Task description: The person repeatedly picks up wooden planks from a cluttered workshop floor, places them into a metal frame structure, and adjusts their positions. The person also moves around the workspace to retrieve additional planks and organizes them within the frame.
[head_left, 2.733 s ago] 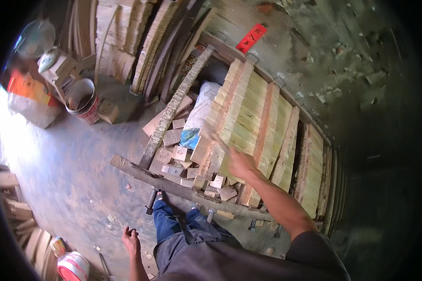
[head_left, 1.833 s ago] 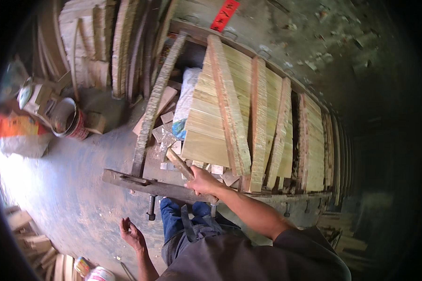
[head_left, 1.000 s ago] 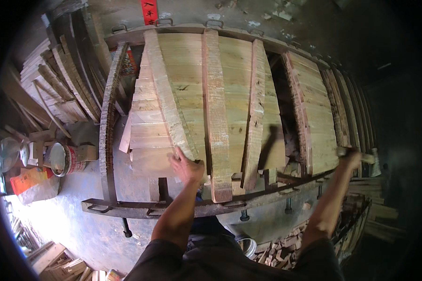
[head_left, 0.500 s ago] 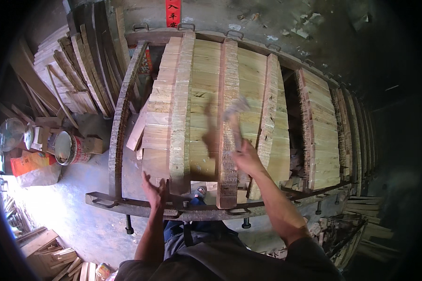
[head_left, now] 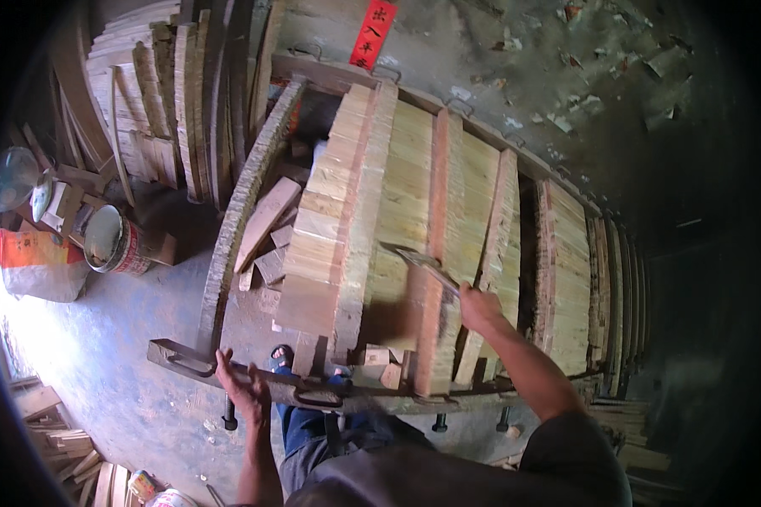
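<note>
My right hand (head_left: 483,310) is closed around the handle of a hammer (head_left: 432,269). The hammer is held over a panel of pale wooden boards (head_left: 402,182), close to a rough crossbar (head_left: 438,313) that lies across them. I cannot tell whether the hammer head touches the wood. At the near left, my left hand (head_left: 247,390) has its fingers apart and nothing in it. It is beside the near rail (head_left: 292,390) of a long clamping frame, near a bent handle. Two more crossbars (head_left: 365,224) lie over the panel.
A curved bar (head_left: 238,228) bounds the frame's left end, with loose wood offcuts (head_left: 266,221) next to it. A bucket (head_left: 110,241) and an orange-and-white sack (head_left: 42,266) stand on the floor at left. Planks (head_left: 199,110) lean behind. Another board panel (head_left: 566,262) is at right.
The view has shifted to the right of the sack less and tilted, so the frame appears turned. My right hand has swung the hammer lower; my left hand has moved left, down to the near rail.
</note>
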